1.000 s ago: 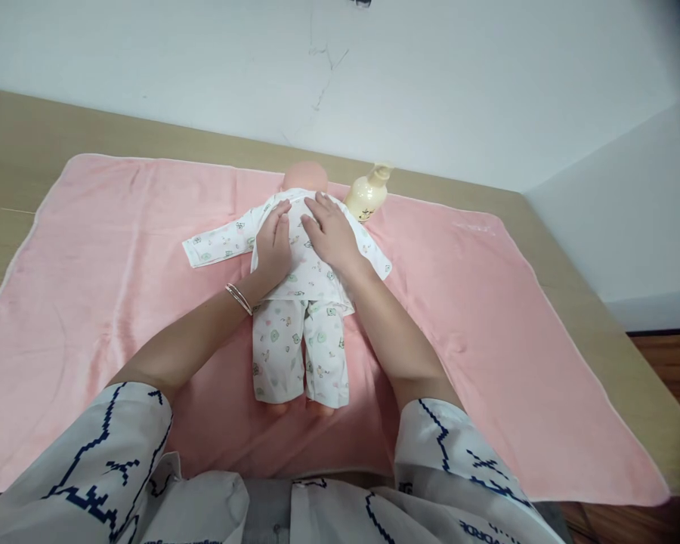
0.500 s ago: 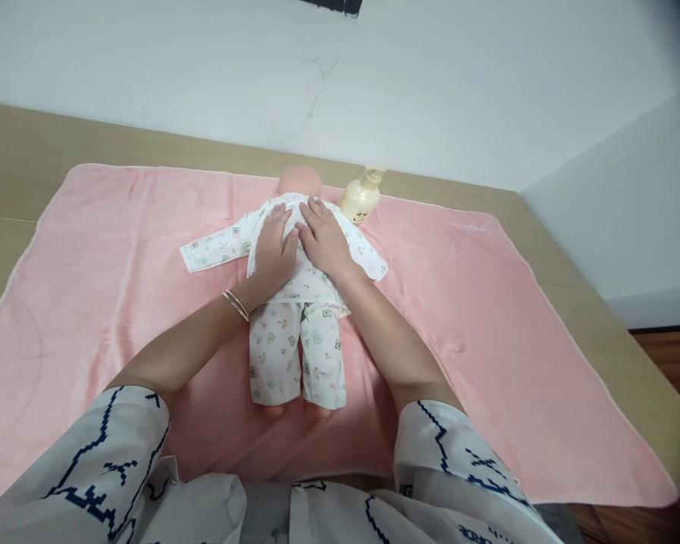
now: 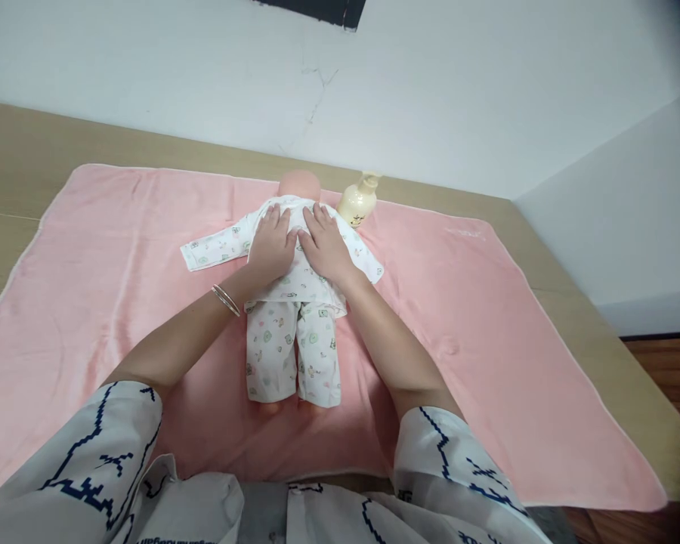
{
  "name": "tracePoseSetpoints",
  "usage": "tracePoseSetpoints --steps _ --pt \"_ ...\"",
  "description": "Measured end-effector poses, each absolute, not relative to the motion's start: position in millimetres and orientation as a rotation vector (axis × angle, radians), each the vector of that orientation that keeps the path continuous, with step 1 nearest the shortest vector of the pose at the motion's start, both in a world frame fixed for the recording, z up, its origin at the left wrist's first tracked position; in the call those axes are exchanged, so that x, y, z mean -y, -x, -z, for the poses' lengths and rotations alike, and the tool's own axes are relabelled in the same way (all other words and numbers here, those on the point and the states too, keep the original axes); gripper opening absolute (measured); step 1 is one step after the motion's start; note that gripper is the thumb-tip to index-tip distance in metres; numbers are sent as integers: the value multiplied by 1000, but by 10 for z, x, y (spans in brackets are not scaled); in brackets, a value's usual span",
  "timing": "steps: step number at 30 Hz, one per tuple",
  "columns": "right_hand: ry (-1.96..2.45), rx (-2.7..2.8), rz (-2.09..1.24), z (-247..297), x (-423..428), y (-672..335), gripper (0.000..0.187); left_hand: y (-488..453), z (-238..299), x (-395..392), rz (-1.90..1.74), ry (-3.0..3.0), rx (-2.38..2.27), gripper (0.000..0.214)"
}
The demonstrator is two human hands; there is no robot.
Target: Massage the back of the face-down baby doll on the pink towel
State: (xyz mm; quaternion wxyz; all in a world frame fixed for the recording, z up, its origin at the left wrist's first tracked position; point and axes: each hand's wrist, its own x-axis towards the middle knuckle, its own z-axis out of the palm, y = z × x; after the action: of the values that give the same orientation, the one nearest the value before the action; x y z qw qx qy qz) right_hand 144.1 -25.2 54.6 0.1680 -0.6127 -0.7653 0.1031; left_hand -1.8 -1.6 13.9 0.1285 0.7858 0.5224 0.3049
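**Two flat palms on one face-down doll**

Found one doll in printed pyjamas, face-down mid-way across one pink blanket, head toward 12 o'clock, feet toward 6. Pressed flat on its upper back: left hand at 11 o'clock of the torso, right hand at 1, both spread wide, gripping nothing, thumbs nearly touching. Counted two bangles on the left wrist. Noted one cream bottle at 1 o'clock, just beside the doll's shoulder. Beneath everything, one wooden table.
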Motion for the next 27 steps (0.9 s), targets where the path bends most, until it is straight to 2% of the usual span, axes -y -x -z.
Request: tracePoseSetpoints --steps 6,11,14,19,22,24,27 --pt "1873 2242 -327 -696 505 -1310 61 -16 -345 285 -722 -2572 -1355 53" --pt "1712 2196 -323 -581 290 -1467 57 120 -411 15 -659 -2263 -1550 56" --pt "1746 2180 -269 -543 274 -1444 57 116 -457 43 -620 -2288 -1604 56" --pt "1833 2361 -98 -711 610 -1250 61 13 -710 459 -411 -2626 -1594 44" --pt "1789 2359 -131 -776 622 -1299 54 27 -792 472 -348 -2631 -1569 35" --pt "1755 2293 -186 -739 492 -1392 53 61 -754 351 -401 -2548 -1592 39" --pt "1685 2236 -243 -632 279 -1497 55 91 -636 182 -460 -2383 -1644 56"
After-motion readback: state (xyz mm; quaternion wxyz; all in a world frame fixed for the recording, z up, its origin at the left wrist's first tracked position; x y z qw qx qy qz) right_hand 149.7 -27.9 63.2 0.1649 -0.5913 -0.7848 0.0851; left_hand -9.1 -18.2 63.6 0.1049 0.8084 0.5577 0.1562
